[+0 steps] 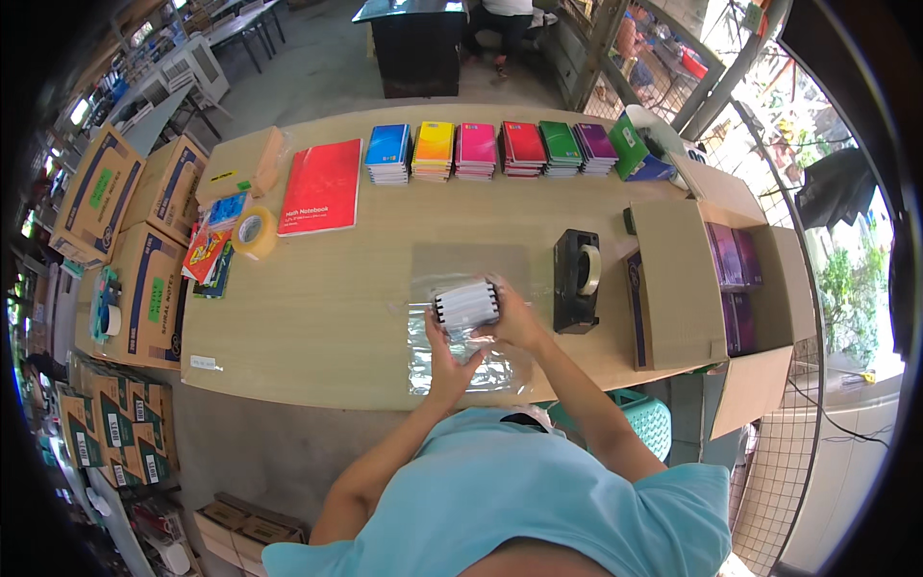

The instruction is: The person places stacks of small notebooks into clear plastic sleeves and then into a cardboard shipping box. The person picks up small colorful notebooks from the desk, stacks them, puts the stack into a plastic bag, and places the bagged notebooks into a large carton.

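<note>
Both hands, left hand [450,358] and right hand [514,322], gripped a stack of spiral notebooks [466,304] over the clear plastic bag [468,361]. The slippery film might have torn or bunched, I judged, letting notebooks fan out near the tape dispenser [576,280].

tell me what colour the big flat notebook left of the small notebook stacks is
Red, clearest in the head view: the big flat notebook.

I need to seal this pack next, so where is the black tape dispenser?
In the head view, the black tape dispenser stands on the wooden table, just right of the right hand, beside the open cardboard box.
</note>
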`<state>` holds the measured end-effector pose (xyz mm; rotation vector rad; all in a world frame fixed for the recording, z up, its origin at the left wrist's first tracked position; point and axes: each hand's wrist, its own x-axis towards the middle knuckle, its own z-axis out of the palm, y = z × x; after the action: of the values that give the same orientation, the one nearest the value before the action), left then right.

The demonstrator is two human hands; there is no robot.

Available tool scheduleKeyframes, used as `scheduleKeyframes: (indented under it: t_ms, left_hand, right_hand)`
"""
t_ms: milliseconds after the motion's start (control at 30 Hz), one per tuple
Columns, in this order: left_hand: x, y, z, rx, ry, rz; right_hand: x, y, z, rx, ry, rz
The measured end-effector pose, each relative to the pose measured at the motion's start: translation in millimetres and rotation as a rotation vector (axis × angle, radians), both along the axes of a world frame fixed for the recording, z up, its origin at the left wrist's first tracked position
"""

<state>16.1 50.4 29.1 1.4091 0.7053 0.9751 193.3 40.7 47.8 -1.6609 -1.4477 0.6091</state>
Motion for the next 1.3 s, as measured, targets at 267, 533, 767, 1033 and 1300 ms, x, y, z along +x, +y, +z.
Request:
scheduleKeyframes:
  t_ms: [267, 533, 767, 1033, 1300]
  left_hand:
    - [-25, 12, -21, 0.43, 0.357, 0.102]
    - [-45, 56, 7, 0.847, 0.428, -0.062]
    - [-57, 97, 38, 1.237, 0.592, -0.431]
    - [-47, 126, 73, 1.271, 0.807, -0.762]
    - [-40, 127, 60, 1.211, 0.843, -0.828]
  right_hand:
    - [-5, -38, 9, -0.067, -0.009, -0.248]
    - [37, -16, 93, -0.024, -0.748, 0.456]
    - [30, 13, 96, -0.118, -0.669, 0.57]
    - [15, 37, 98, 0.094, -0.675, 0.668]
    - [27, 36, 55, 0.176, -0.412, 0.573]
